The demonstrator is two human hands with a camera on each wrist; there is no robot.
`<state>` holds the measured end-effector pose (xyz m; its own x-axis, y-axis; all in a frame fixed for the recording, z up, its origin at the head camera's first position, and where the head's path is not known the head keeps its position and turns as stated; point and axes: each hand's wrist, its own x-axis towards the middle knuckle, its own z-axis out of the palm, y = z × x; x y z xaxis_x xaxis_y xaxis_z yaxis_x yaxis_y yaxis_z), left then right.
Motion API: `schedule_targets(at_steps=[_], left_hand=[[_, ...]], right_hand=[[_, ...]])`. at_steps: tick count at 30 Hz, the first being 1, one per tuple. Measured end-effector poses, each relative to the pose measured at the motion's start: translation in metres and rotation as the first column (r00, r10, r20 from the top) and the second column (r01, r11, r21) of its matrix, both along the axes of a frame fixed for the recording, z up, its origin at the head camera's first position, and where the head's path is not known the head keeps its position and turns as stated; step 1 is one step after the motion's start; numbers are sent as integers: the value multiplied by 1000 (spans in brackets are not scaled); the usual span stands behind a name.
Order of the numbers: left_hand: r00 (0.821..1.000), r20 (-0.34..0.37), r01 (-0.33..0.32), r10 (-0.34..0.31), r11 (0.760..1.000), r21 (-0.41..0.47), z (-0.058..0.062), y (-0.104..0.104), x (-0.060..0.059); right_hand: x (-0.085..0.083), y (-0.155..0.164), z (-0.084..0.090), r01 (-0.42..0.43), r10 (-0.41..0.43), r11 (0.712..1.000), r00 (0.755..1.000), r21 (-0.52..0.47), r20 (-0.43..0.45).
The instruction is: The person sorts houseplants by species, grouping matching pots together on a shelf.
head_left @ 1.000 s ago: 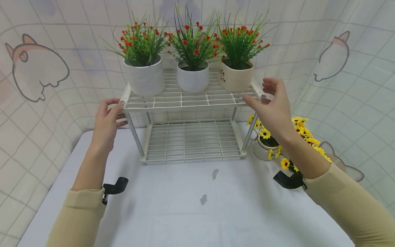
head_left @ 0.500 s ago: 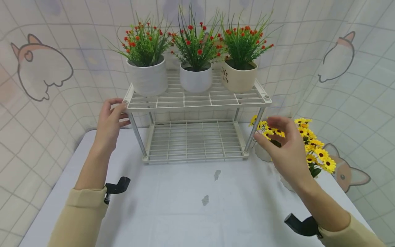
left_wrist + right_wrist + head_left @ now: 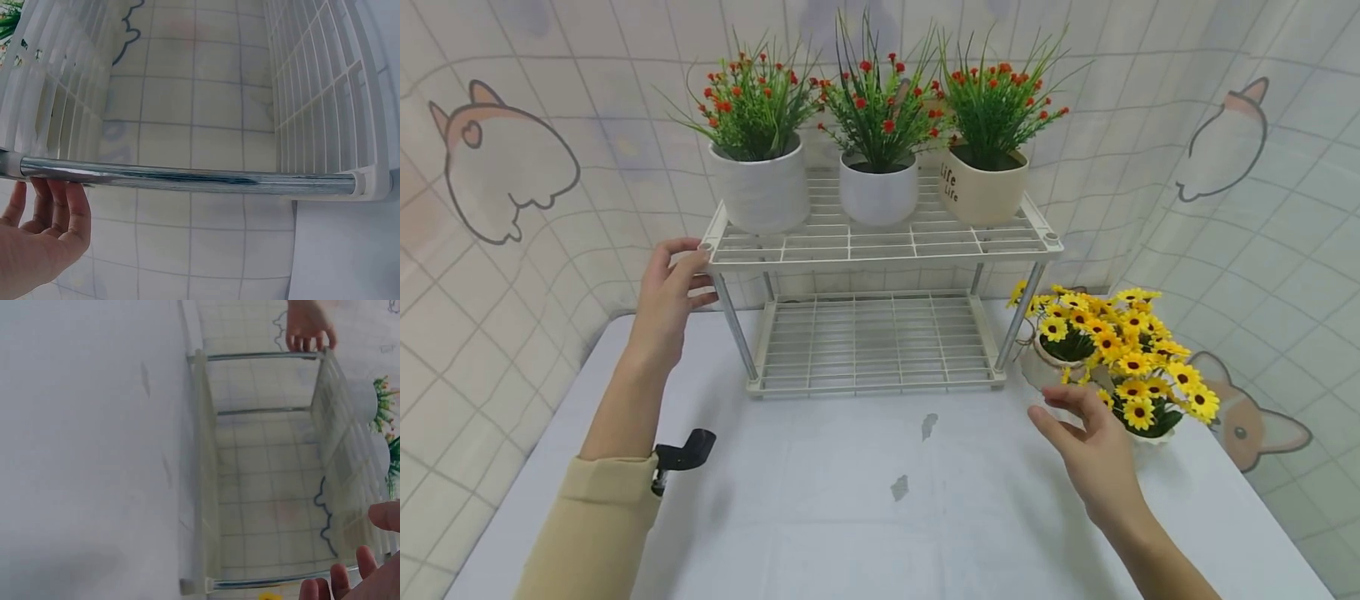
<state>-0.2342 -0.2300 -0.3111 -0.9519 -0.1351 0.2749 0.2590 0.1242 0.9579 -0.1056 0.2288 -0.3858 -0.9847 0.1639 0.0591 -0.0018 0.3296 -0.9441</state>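
A two-tier white wire rack (image 3: 880,262) with metal posts stands on the table. My left hand (image 3: 666,292) holds its top shelf at the front left corner, thumb in front. In the left wrist view, the fingertips (image 3: 75,189) of that hand touch the upper end of a metal post (image 3: 187,177). My right hand (image 3: 1093,458) hovers over the table right of the rack, fingers loosely bent, nothing between them. Behind it are potted yellow flowers (image 3: 1138,364), their front pot partly hidden. In the right wrist view, the right hand (image 3: 362,578) shows at the lower right.
Three pots with red flowers line the top shelf: a white pot (image 3: 762,193) left, a smaller white pot (image 3: 878,197) in the middle, a cream pot (image 3: 988,193) right. The white-covered table (image 3: 820,492) extends forward of the rack. A tiled-print curtain (image 3: 625,108) hangs behind.
My right hand has left the rack's top right corner and come down and towards me, beside the yellow flowers. My left hand stays on the top left corner.
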Motion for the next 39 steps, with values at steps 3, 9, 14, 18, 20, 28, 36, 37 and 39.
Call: schedule_targets(at_steps=[3,9,14,18,20,28,36,37,39], left_hand=[[1000,6,22,-23,999,47,1,-2,-1],[999,5,44,-44,996,77,0,-2,-2],[999,15,34,-35,999,29,0,-3,-2],[999,22,28,-28,1000,-13,0,-4,-3],[999,19,30,-30,999,-21,0,-4,-3],[999,17,31,-31,999,-16,1,-4,-3],[999,17,44,-45,999,26,1,-4,-2],[999,15,47,-47,998,35,1,-4,-2],[999,14,48,-49,998,39,1,-4,-2]], right_hand=[[4,7,-13,40,-38,999,997,-31,60],[9,23,-33,143,-135,989,980,-44,145],[12,30,-44,239,-205,963,951,-128,231],[16,32,-53,381,-323,898,910,-220,259],[17,34,-56,447,-395,861,888,-244,234],[18,55,-64,613,-597,761,790,-214,140],[-2,91,-87,692,-637,705,714,-157,291],[-5,94,-90,693,-633,705,710,-150,308],[-8,96,-92,690,-627,711,710,-138,319]])
